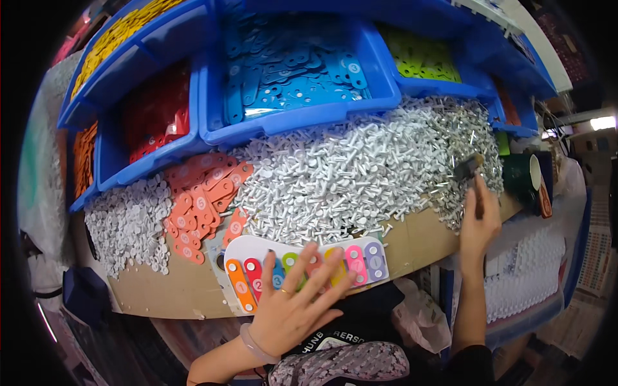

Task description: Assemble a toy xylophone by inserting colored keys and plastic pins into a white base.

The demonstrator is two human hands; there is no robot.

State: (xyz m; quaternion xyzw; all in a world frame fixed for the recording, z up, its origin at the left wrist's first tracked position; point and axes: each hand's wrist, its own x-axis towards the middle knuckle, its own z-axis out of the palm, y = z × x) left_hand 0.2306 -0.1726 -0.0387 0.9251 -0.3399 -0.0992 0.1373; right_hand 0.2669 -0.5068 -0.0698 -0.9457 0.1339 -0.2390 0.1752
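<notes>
A toy xylophone (pixel 257 246) with a white base and a row of coloured bars lies at the table's near edge. My left hand (pixel 299 299) is spread flat over its middle bars, partly covering them; whether it presses on them I cannot tell. Off to the right, my right hand (pixel 483 222) is closed round the handle of a small hammer (pixel 468 168), its dark head raised in front of the heap of metal pins. White screws or pins (pixel 335 180) are piled just beyond the xylophone. Salmon-coloured bars (pixel 199 206) lie loose to its left.
Blue bins (pixel 302 119) along the back hold blue bars (pixel 290 71), red bars (pixel 161 116), yellow bars (pixel 122 29) and green bars (pixel 421 58). White washers (pixel 129 225) are heaped at left. A dark green cup (pixel 520 172) stands right of the pins. A crate (pixel 524 276) sits lower right.
</notes>
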